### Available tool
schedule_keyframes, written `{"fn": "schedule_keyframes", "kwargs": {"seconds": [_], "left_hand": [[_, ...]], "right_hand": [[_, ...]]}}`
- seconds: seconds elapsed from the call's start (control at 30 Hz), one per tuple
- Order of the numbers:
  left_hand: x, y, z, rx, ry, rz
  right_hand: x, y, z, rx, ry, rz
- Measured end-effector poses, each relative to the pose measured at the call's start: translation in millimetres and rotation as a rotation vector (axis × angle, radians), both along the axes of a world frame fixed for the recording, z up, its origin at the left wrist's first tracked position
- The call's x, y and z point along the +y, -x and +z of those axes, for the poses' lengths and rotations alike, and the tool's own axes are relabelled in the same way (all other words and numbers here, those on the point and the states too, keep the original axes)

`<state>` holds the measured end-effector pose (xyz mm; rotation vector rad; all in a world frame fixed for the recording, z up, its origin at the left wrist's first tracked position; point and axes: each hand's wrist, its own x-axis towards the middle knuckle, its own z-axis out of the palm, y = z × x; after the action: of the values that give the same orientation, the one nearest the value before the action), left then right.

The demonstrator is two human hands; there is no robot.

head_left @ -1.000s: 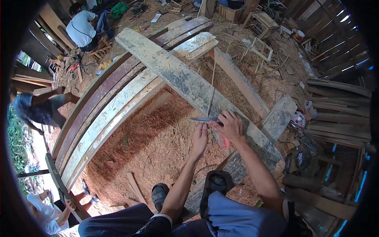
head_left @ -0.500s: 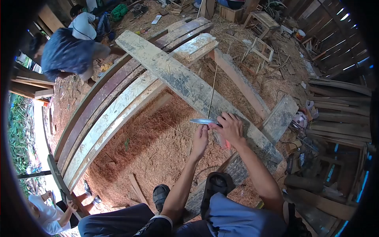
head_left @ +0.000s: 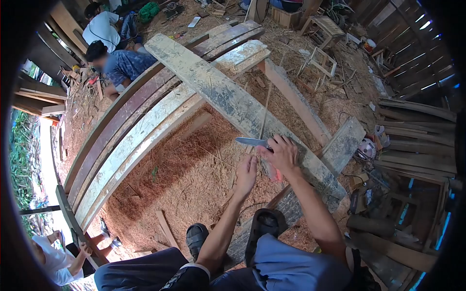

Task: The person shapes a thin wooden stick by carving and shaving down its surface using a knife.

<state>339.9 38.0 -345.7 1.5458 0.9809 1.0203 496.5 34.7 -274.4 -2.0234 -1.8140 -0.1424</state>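
Down and to the left, well apart from the long plank [head_left: 213, 86], is a person in a white top [head_left: 57, 259]. Past the plank's upper left end are a person in a white shirt [head_left: 103, 35] and, closer to it, a person in a blue patterned shirt [head_left: 131, 62]. Curved boards [head_left: 135, 138] run beneath the plank's upper half, and wood shavings [head_left: 194, 179] cover the ground below it. Just off the plank's lower left edge, the left hand [head_left: 246, 175] has its fingers curled in, thumb and forefinger pinched together on the lower end of a thin strip [head_left: 266, 99], which slants up across the plank. The knife [head_left: 248, 141] lies crosswise over that strip at the plank's left edge, blade pointing left. Over the plank itself, the right hand [head_left: 280, 153] wraps its fingers closely around the knife's handle. A short stained board [head_left: 347, 143] sits to the right of the plank's lower half, a power tool [head_left: 368, 148] just beyond that, and stacked boards [head_left: 417, 133] farthest right from the plank.
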Motion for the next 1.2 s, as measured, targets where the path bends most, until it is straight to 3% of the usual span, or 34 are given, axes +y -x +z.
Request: {"fn": "schedule_keyframes", "kwargs": {"seconds": [0.1,0.23,0.53,0.83,1.2], "left_hand": [[-28,24,20,0.015,0.369,-0.068],[-17,34,27,-0.195,0.731,-0.065],[33,14,32,-0.245,0.709,-0.135],[44,25,36,-0.196,0.780,-0.237],[44,23,29,-0.149,0.653,-0.225]], "right_hand": [[-1,0,1,0.021,-0.006,0.021],[-3,1,2,0.037,-0.057,0.036],[-4,2,1,-0.002,-0.025,0.047],[-15,18,16,0.120,0.277,-0.124],[-12,13,13,0.112,0.279,-0.085]]}}
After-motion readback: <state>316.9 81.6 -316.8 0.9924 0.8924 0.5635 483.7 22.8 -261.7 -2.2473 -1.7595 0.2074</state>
